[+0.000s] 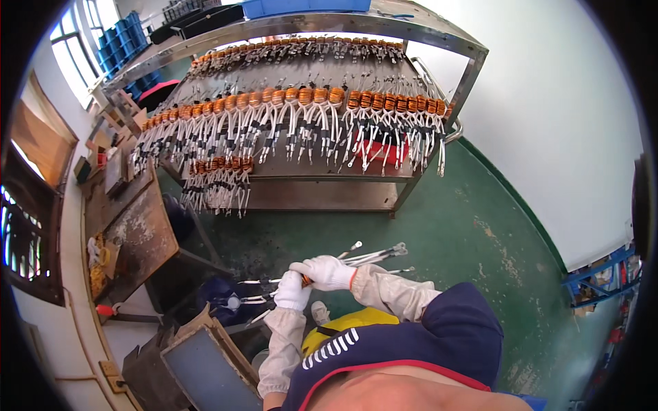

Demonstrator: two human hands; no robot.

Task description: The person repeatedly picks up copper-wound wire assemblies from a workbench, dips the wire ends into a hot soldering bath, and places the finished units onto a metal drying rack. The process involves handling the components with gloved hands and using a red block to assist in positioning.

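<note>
Both my hands wear white gloves and meet in front of my body, above the green floor. My left hand point(293, 292) is closed around one side of a copper-wound coil. From the other side my right hand point(330, 272) grips the same coil point(306, 280), and only a sliver of its orange winding shows between the gloves. White leads point(375, 255) with metal lugs stick out past my right hand. More white leads with dark sleeves stick out to the left of my left hand.
Ahead stands a metal rack point(329, 179) with rows of similar coils point(274, 97), their leads hanging over the front edge. A blue bin point(308, 7) sits on its top. A worn workbench point(144, 229) is at left, a grey-blue panelled box point(212, 370) near lower left.
</note>
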